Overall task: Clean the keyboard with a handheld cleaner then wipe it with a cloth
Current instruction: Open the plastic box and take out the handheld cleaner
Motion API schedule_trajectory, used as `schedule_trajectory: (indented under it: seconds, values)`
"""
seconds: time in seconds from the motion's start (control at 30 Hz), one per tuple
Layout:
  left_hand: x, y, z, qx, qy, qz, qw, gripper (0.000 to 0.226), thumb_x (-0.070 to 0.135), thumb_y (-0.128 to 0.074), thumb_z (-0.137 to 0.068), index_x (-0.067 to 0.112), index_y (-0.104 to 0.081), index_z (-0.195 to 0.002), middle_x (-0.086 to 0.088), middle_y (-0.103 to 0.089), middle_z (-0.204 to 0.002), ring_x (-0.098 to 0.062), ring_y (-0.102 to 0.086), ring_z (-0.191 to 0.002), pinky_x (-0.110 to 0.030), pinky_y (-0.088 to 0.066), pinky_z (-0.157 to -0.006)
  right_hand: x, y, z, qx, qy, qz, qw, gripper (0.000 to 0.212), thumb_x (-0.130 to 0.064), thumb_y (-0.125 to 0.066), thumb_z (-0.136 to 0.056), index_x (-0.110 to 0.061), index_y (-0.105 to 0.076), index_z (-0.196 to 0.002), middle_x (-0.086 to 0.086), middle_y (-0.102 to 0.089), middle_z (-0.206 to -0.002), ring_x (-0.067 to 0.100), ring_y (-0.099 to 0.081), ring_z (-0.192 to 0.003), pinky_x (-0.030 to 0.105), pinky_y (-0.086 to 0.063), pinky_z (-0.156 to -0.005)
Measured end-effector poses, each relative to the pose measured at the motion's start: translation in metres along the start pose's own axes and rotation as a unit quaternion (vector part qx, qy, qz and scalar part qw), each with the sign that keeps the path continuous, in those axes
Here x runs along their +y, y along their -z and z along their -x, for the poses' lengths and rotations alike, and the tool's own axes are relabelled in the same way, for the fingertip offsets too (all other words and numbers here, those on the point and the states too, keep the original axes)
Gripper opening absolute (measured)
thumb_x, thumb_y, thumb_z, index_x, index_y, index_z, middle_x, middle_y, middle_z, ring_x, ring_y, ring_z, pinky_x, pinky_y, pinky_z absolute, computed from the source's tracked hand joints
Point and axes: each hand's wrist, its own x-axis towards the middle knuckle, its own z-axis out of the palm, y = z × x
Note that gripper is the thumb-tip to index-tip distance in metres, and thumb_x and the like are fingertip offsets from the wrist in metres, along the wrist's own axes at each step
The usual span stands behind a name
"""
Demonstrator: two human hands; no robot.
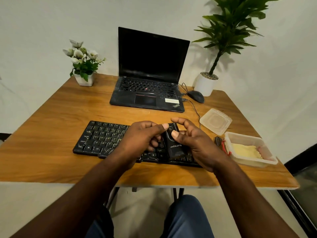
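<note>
You hold the small black rectangular handheld cleaner above the right half of the black plastic keyboard, which lies along the near edge of the wooden table. Your left hand grips its upper end, and your right hand clasps its body with the thumb pressed on the front. You seem to be switching it on, so steady the body with your right hand, press with one thumb only, then bring its working end close to the keys.
</note>
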Motion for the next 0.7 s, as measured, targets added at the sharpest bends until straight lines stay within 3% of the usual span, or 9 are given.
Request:
schedule_trajectory:
  seconds: [0.07,0.13,0.23,0.33,0.47,0.6,0.7]
  values:
    - [0.0,-0.002,0.001,-0.003,0.02,0.042,0.999,0.044,0.038,-0.071,-0.092,-0.005,-0.069,-0.103,-0.007,-0.068,-0.082,-0.018,-0.06,-0.068,-0.027,-0.047,-0.057,-0.004,0.004,0.002,0.004,0.007,0.021,1.0,0.058,-0.028,-0.069,-0.085,-0.03,-0.05,-0.14,0.012,-0.075,-0.105,0.026,-0.074,-0.095,0.039,-0.061,-0.076]
    - [0.001,-0.006,0.003,0.008,0.042,0.094,0.995,0.035,0.034,-0.07,-0.093,0.0,-0.07,-0.099,-0.008,-0.07,-0.082,-0.018,-0.064,-0.068,-0.028,-0.05,-0.058,-0.005,0.009,0.002,0.042,0.022,0.014,0.999,0.056,-0.032,-0.073,-0.084,-0.027,-0.055,-0.137,0.016,-0.074,-0.112,0.032,-0.073,-0.099,0.046,-0.06,-0.081]
    - [0.004,-0.014,0.003,0.016,0.076,0.191,0.978,0.027,0.03,-0.067,-0.095,0.005,-0.07,-0.105,-0.012,-0.076,-0.088,-0.019,-0.07,-0.071,-0.029,-0.056,-0.063,0.001,0.019,0.006,0.113,0.039,-0.11,0.987,0.059,-0.046,-0.079,-0.082,-0.014,-0.064,-0.129,0.014,-0.07,-0.118,0.03,-0.062,-0.102,0.031,-0.054,-0.068]
    - [0.005,-0.028,0.0,0.029,0.089,0.263,0.96,0.024,0.027,-0.068,-0.094,0.005,-0.07,-0.105,-0.016,-0.077,-0.092,-0.02,-0.073,-0.078,-0.028,-0.06,-0.067,0.012,0.012,0.01,0.129,0.058,-0.241,0.96,0.034,-0.041,-0.072,-0.088,-0.018,-0.073,-0.113,0.014,-0.066,-0.119,0.025,-0.059,-0.102,0.027,-0.05,-0.066]
    - [0.007,-0.052,0.0,0.027,0.083,0.318,0.944,0.021,0.02,-0.068,-0.095,0.002,-0.07,-0.105,-0.02,-0.077,-0.099,-0.023,-0.074,-0.086,-0.031,-0.06,-0.081,0.019,-0.017,0.008,0.188,0.084,-0.267,0.941,0.062,-0.036,-0.079,-0.083,-0.003,-0.061,-0.132,0.013,-0.068,-0.115,0.024,-0.062,-0.099,0.031,-0.05,-0.075]
    - [0.005,-0.066,0.001,0.018,0.063,0.309,0.949,0.024,0.016,-0.071,-0.093,-0.001,-0.069,-0.109,-0.02,-0.077,-0.101,-0.023,-0.074,-0.085,-0.029,-0.061,-0.078,0.009,-0.02,0.004,0.251,0.1,-0.238,0.933,0.027,-0.02,-0.072,-0.092,-0.009,-0.068,-0.116,0.011,-0.075,-0.102,0.025,-0.071,-0.095,0.038,-0.055,-0.08]
    - [0.001,-0.068,0.002,0.015,0.056,0.298,0.953,0.026,0.017,-0.073,-0.092,0.0,-0.068,-0.11,-0.019,-0.077,-0.102,-0.022,-0.072,-0.087,-0.028,-0.06,-0.079,0.007,-0.017,0.003,0.265,0.114,-0.215,0.933,0.014,-0.013,-0.067,-0.095,-0.012,-0.068,-0.108,0.006,-0.074,-0.092,0.016,-0.072,-0.081,0.032,-0.057,-0.069]
